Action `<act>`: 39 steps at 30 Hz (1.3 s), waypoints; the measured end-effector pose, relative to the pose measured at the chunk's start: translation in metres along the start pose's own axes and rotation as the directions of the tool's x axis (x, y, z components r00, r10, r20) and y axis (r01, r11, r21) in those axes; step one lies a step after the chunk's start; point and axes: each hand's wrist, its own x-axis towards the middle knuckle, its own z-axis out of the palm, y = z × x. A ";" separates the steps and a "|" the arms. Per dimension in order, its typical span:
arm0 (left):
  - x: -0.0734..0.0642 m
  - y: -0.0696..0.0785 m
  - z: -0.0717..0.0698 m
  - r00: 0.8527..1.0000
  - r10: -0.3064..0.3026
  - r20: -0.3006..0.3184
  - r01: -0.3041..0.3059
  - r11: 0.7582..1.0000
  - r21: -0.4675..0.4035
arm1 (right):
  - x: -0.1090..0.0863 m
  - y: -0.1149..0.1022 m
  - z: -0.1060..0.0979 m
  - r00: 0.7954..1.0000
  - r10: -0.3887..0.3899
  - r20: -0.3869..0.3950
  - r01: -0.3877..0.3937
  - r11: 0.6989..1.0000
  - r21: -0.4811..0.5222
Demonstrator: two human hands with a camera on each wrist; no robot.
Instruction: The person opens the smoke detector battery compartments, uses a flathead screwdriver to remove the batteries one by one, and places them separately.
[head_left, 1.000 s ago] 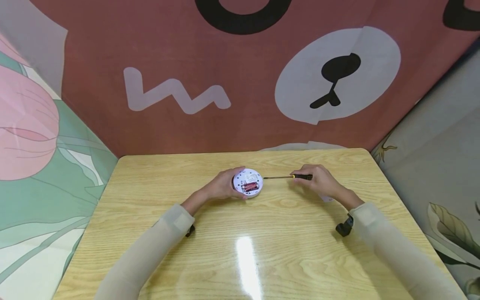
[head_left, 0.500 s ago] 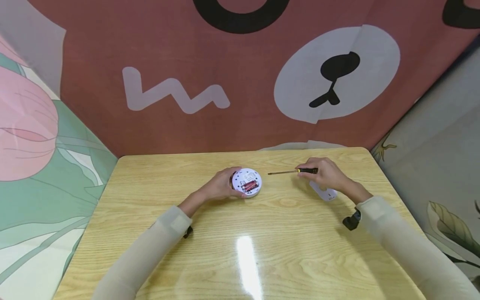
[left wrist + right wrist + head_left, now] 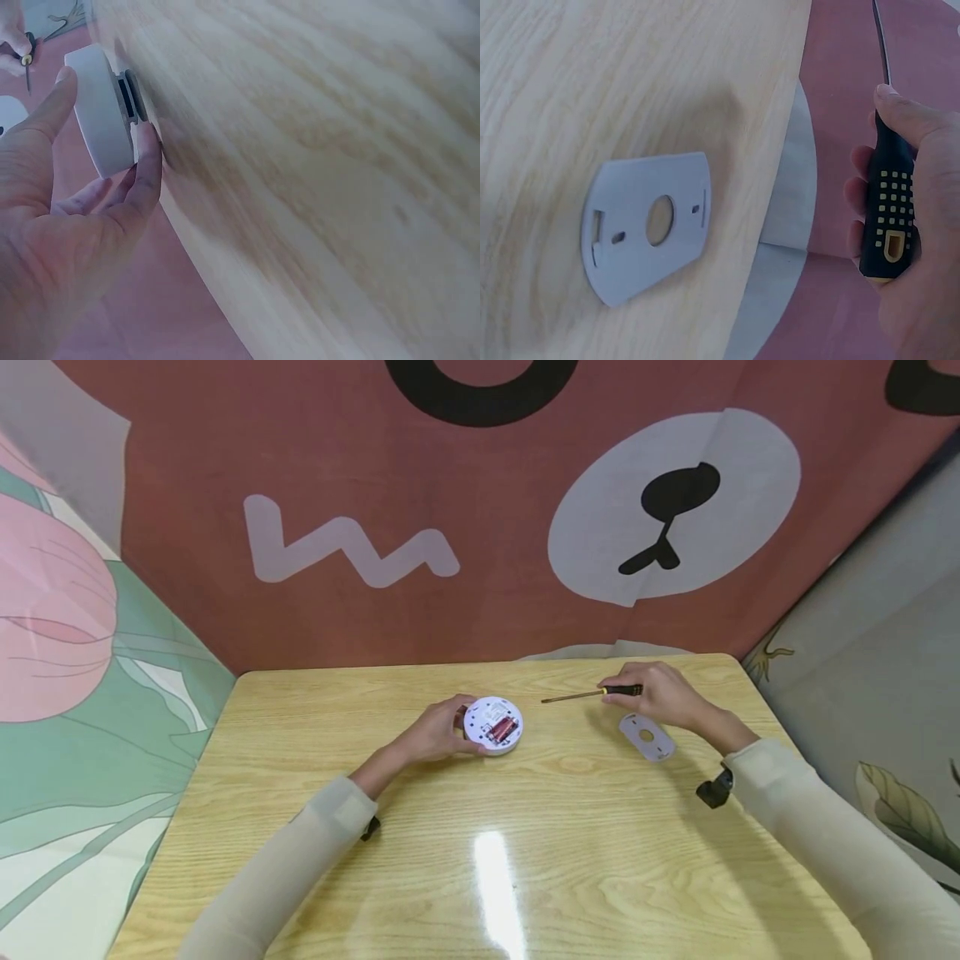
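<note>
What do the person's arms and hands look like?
The left sleeve and right sleeve are long, plain and pale beige. A small black device shows near the right sleeve's end, and part of another black device near the left's. The left hand and right hand wear no gloves.

Backed by a red cartoon wall (image 3: pixel 502 618), flanked by flowered walls (image 3: pixel 56 635), with glare (image 3: pixel 495 885) on the wooden bench (image 3: pixel 615 868).

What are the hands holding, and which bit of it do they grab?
The left hand holds a round white device by its edge. The right hand holds a screwdriver by its black handle.
</note>
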 end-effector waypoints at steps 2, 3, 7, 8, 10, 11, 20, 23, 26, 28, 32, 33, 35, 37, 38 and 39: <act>-0.001 -0.001 0.000 1.000 -0.007 -0.007 0.007 1.000 0.001 | 0.001 0.001 -0.002 1.000 -0.002 0.005 0.002 1.000 -0.007; -0.001 -0.001 0.000 1.000 -0.015 -0.009 0.015 1.000 -0.003 | 0.002 0.001 -0.003 1.000 -0.007 0.005 0.007 1.000 -0.013; -0.004 0.000 0.000 0.999 -0.034 -0.025 0.034 0.999 -0.008 | 0.005 0.000 -0.006 1.000 -0.015 0.007 0.015 0.999 -0.029; -0.005 0.000 0.000 0.999 -0.040 -0.028 0.040 0.999 -0.012 | 0.005 -0.001 -0.007 1.000 -0.018 0.008 0.018 0.999 -0.032; -0.007 0.001 0.000 0.998 -0.052 -0.034 0.052 0.998 -0.018 | 0.007 -0.002 -0.009 1.000 -0.024 0.011 0.024 0.999 -0.044; -0.007 0.001 0.001 0.998 -0.058 -0.038 0.057 0.998 -0.018 | 0.007 -0.003 -0.009 1.000 -0.027 0.012 0.028 0.999 -0.047; -0.013 0.000 0.000 0.995 -0.080 -0.064 0.080 0.997 -0.005 | 0.012 -0.004 -0.010 0.997 -0.076 0.015 0.077 0.993 -0.092; -0.015 0.000 -0.001 0.995 -0.079 -0.068 0.079 0.997 0.006 | 0.013 -0.004 -0.010 0.996 -0.090 0.016 0.091 0.992 -0.093; -0.016 0.000 -0.003 0.994 -0.091 -0.066 0.093 0.995 0.020 | 0.015 -0.004 -0.011 0.995 -0.099 0.019 0.100 0.991 -0.092; -0.015 -0.001 -0.004 0.994 -0.096 -0.061 0.098 0.995 0.029 | 0.015 -0.004 -0.011 0.995 -0.102 0.020 0.104 0.990 -0.094; -0.012 -0.001 -0.009 0.997 -0.078 -0.024 0.079 0.997 0.028 | 0.016 -0.003 -0.012 0.994 -0.111 0.017 0.112 0.989 -0.098; -0.010 -0.002 -0.011 0.998 -0.063 -0.009 0.063 0.998 0.028 | 0.017 -0.003 -0.012 0.993 -0.113 0.015 0.114 0.989 -0.098; -0.005 -0.002 -0.014 0.999 -0.030 0.027 0.029 0.999 0.028 | 0.017 -0.003 -0.012 0.993 -0.118 0.014 0.118 0.988 -0.100; 0.001 -0.002 -0.017 0.998 0.005 0.070 -0.007 1.000 0.017 | 0.018 -0.003 -0.012 0.993 -0.120 0.019 0.122 0.987 -0.102; 0.005 -0.002 -0.019 0.996 0.023 0.090 -0.024 1.000 0.016 | 0.018 -0.003 -0.012 0.992 -0.120 0.022 0.122 0.987 -0.102; 0.008 -0.001 -0.020 0.993 0.037 0.112 -0.039 0.999 0.011 | 0.018 -0.002 -0.012 0.993 -0.119 0.025 0.121 0.987 -0.103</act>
